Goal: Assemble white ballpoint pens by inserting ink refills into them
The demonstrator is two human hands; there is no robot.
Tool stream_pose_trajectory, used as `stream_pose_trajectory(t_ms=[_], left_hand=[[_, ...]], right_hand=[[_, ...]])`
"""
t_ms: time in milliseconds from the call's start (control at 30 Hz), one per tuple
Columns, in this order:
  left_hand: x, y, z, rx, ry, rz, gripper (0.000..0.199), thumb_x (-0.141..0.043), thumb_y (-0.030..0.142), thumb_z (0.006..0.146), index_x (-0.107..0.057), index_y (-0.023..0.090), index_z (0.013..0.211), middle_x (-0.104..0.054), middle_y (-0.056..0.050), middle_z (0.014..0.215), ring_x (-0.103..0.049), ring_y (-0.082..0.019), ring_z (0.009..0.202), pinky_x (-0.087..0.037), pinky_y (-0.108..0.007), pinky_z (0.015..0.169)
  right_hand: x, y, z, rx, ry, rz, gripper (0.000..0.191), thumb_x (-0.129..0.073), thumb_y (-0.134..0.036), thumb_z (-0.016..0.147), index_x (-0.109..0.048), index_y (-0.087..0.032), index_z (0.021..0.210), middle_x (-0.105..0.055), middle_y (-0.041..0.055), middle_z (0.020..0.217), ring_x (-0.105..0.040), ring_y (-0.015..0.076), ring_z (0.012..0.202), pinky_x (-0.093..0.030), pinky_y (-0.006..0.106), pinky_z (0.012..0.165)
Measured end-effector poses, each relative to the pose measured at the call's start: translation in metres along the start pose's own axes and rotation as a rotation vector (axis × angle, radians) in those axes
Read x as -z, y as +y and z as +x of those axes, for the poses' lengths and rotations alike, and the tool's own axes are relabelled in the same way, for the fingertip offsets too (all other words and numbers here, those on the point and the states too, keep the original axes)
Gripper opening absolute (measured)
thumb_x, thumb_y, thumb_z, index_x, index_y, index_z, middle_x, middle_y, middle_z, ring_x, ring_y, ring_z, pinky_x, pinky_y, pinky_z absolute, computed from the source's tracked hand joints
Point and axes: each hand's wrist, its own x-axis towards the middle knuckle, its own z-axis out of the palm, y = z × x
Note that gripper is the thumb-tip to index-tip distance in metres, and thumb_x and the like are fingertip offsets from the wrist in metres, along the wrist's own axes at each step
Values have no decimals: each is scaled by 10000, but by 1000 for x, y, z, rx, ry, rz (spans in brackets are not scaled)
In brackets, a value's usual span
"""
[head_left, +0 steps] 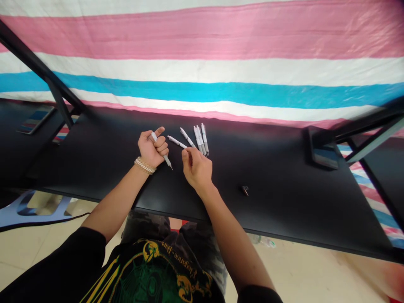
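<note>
My left hand [154, 148] is closed around a white pen with a grey grip [167, 160], its tip pointing down toward me. A pale beaded bracelet [144, 165] circles that wrist. My right hand [198, 167] is closed in a pinch at the lower end of another white pen [176, 142], which slants up to the left; the fingers hide that pen's grip end. Just beyond the right hand, several more white and grey pens [204, 138] lie side by side on the black table [271, 168], with one pen [187, 136] set slightly apart.
A small dark object [245, 190] lies to the right on the tabletop. Black metal supports [325, 147] stand at both sides. A striped pink, white and blue sheet [221, 90] hangs behind the table. Below left is a light blue plastic stool [19, 212].
</note>
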Motion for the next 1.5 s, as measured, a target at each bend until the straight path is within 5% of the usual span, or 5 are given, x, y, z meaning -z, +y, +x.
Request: stream_pose_trajectory(t_ms=[300,667,867,1233,1500], left_hand=[[-5,-1,-4,-24,64,-17,903,-199,885,806,-691,144,962,-193,94,420,-185,-84,312,-128,-234,333],[-4,-3,-2,-44,53,-20,886,-176,868,826,-679,145,915,-208,89,427,-183,-81,314,-138,-237,330],[-3,0,0,21,6,-5,651,-188,588,990,-654,150,866,-187,89,405,-163,-82,291,-122,-230,324],[-8,-1,-6,108,-1,-10,903,-194,900,789,-664,145,950,-215,89,431,-209,-92,309,-172,-239,324],[-6,0,-2,86,28,16,540,-247,566,983,-603,189,836,-194,92,406,-163,-80,278,-111,-208,323]], right_hand=[[-2,3,0,20,0,-33,312,-418,-385,1028,-650,-188,963,-695,28,757,-592,130,614,-362,248,580],[-4,7,1,29,-15,-69,244,-463,-327,997,-640,-191,896,-680,22,760,-564,117,598,-351,240,572],[-3,7,3,33,-18,-69,252,-472,-326,988,-644,-192,862,-681,28,768,-555,118,591,-359,244,577],[-3,6,4,43,-32,-64,259,-471,-330,991,-643,-193,854,-680,25,761,-550,115,579,-365,243,571],[-2,6,3,50,-37,-69,261,-470,-327,992,-635,-193,839,-670,25,744,-562,117,597,-358,243,570]])
